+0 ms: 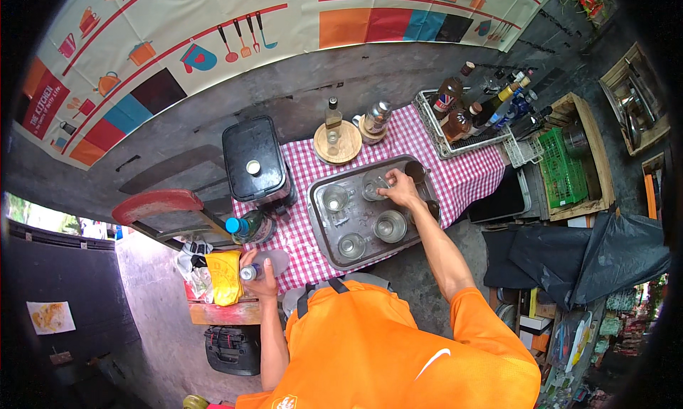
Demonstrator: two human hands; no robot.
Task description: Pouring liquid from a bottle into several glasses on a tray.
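Observation:
In my left hand (261,279), at the table's near left corner, is a clear bottle (274,261), tilted, its cap end toward the left; the fingers are wrapped round it. My right hand (403,191) reaches over a dark tray (320,239) and pinches the rim of a clear drinking glass (371,187). Around it on the tray stand a glass (334,198) to the left, a wider glass (390,227) nearer me and another glass (351,247) at the near left. A dark cup (415,170) sits beyond my right fingers. Something dark is partly hidden under my right wrist.
A checked cloth (299,168) covers the table. Behind the tray are a round wooden board (337,143) with a small bottle and a jar (377,117). A wire basket (445,147) of bottles stands far right, a black bin (255,160) far left. A blue-capped bottle (250,227) stands near my left hand.

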